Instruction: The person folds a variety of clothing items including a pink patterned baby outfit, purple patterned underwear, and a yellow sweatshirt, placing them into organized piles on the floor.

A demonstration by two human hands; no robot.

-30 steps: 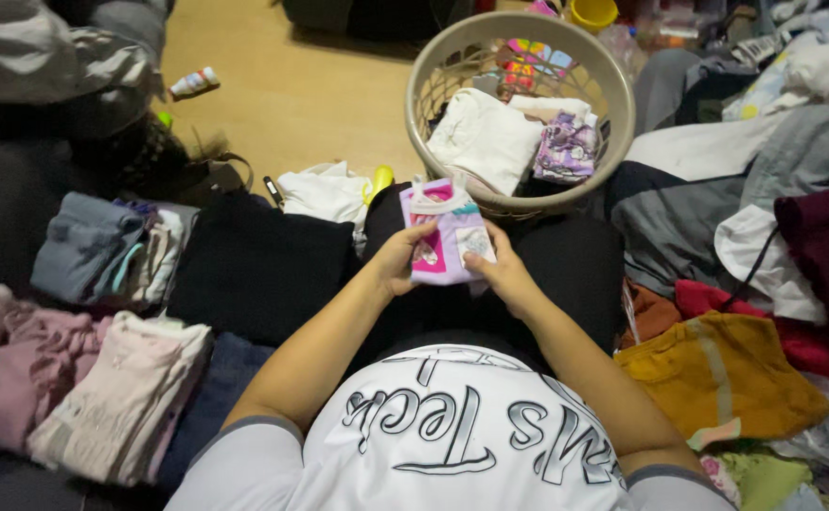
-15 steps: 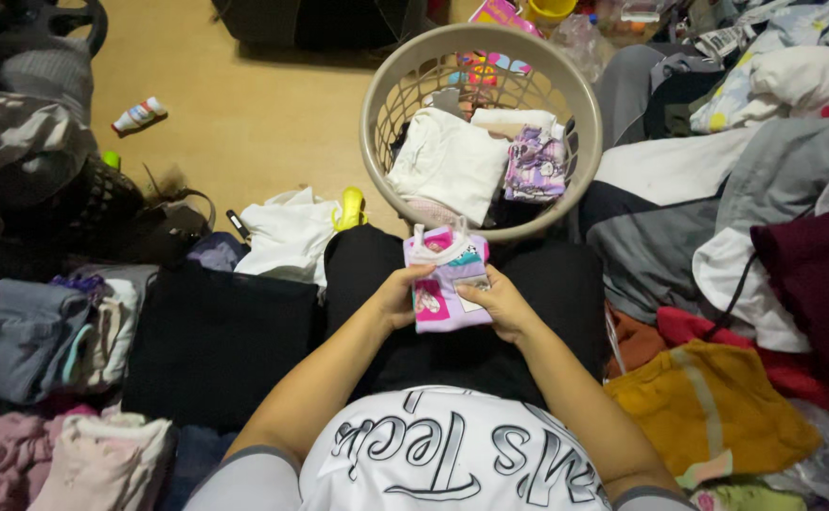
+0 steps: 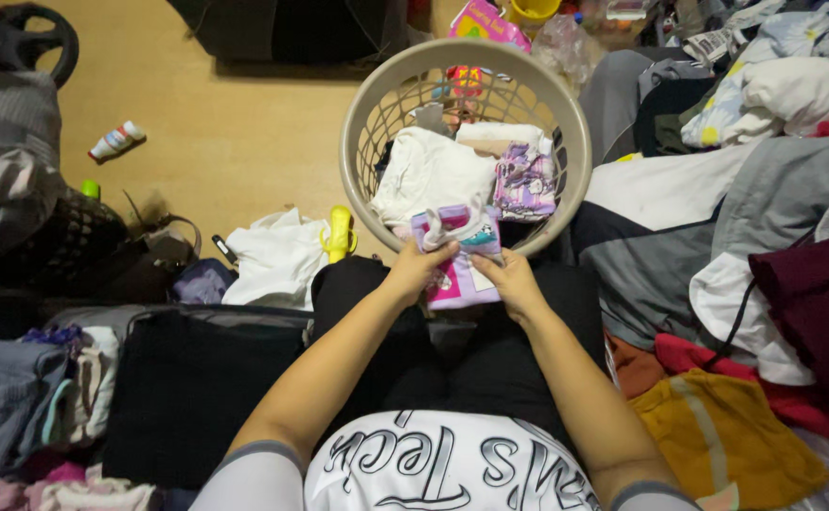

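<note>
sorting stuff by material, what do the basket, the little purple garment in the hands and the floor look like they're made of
Basket: looks like moulded plastic, matte beige, with slotted walls and a smooth rim.
Purple garment: soft knit fabric, probably cotton, folded flat, with a printed front; both hands hold it, left hand, right hand.
Floor: smooth, tan, faintly glossy; wood or vinyl, cannot tell.

The person is sitting on the floor with both arms reaching toward twelve o'clock. The left hand (image 3: 414,270) and right hand (image 3: 514,282) are gripping a small folded garment (image 3: 457,255) between them, just at the near rim of the laundry basket (image 3: 566,132). Folded clothes are lying inside the basket. At nine o'clock a stack of folded clothes (image 3: 26,397) is sitting beside a flat bag (image 3: 202,378). At three o'clock a loose heap of clothing (image 3: 746,218) is spreading out. At eleven o'clock, well apart, what seems to be a small bottle (image 3: 116,140) is lying on the floor.
</note>
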